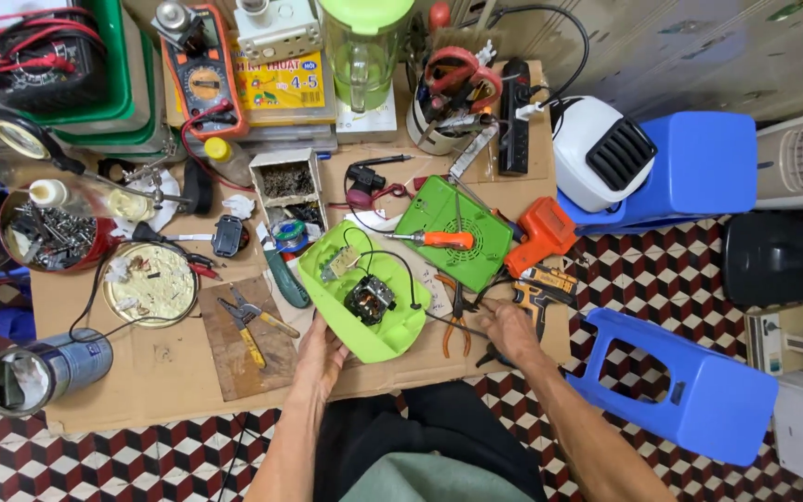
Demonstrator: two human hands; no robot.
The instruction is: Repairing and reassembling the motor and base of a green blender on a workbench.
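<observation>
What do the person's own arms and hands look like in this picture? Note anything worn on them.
Both arms are bare from the bottom edge of the picture to the fingers: no sleeves show. The left hand and the right hand wear no gloves, and no watch, ring or wristband can be seen. No cables or markings are on them.

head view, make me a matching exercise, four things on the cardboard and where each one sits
Things:
1. open lime-green plastic appliance base
2. orange-handled screwdriver
3. yellow-handled pliers
4. round metal tin lid

Places:
a. on a small brown board
b. left of the brown board, holding scraps
c. held at its near edge by the left hand
d. lying on the flat green cover plate

Pairs: 1-c, 2-d, 3-a, 4-b
</observation>
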